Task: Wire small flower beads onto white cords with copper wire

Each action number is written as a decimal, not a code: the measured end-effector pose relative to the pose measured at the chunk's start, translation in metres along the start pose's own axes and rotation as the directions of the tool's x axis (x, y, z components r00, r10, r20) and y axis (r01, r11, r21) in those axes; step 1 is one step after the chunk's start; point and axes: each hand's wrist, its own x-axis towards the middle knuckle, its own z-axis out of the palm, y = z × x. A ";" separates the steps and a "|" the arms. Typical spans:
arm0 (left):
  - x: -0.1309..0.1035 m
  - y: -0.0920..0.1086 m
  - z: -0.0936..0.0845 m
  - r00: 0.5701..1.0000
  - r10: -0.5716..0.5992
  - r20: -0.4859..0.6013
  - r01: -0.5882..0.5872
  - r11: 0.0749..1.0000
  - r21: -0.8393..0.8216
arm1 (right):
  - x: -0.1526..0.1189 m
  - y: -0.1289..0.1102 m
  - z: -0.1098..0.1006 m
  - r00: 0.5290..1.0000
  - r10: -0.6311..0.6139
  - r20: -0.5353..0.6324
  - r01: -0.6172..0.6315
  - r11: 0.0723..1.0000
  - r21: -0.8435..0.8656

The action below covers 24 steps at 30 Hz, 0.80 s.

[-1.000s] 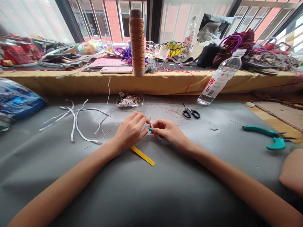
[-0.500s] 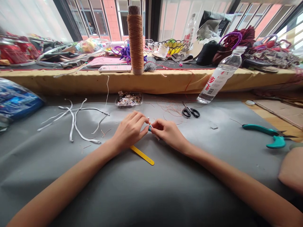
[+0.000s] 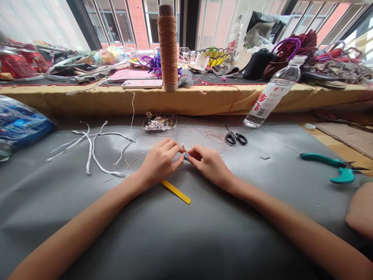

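Observation:
Between my two hands, over the middle of the grey mat (image 3: 186,233), is a small white piece with blue and orange bits (image 3: 185,152); its exact kind is too small to make out. My left hand (image 3: 163,157) pinches it from the left with thumb and fingertips. From the other side my right hand (image 3: 208,163) grips it between thumb and forefinger, partly covering it. A yellow flat stick (image 3: 176,191) lies on the mat below my left hand, one end hidden by that hand. Behind my hands stands a clear tray (image 3: 159,122) of small beads and charms.
Black-handled scissors (image 3: 236,138) and loose copper-coloured thread (image 3: 208,134) lie behind my right hand. White cords (image 3: 91,146) spread at left, teal pliers (image 3: 323,158) at right. A water bottle (image 3: 272,95) leans on the ledge, near a brown thread spool (image 3: 168,50). Another person's limb (image 3: 361,210) shows at the right edge.
The small piece has tilted slightly between my fingertips, and my fingers have shifted a little. Both hands keep their pinch; the surrounding things have not moved.

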 end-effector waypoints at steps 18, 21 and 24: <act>0.002 0.001 -0.002 0.984 -0.129 0.127 0.155 0.961 -0.231 | 0.011 0.002 -0.005 0.919 0.325 0.224 -0.378 0.565 0.733; 0.002 0.001 -0.003 0.968 -0.177 0.178 0.222 0.935 -0.277 | 0.010 0.004 -0.006 0.917 0.351 0.190 -0.368 0.557 0.745; 0.005 0.000 -0.006 0.938 -0.251 0.238 0.326 0.870 -0.369 | 0.011 0.005 -0.007 0.939 0.303 0.159 -0.334 0.711 0.619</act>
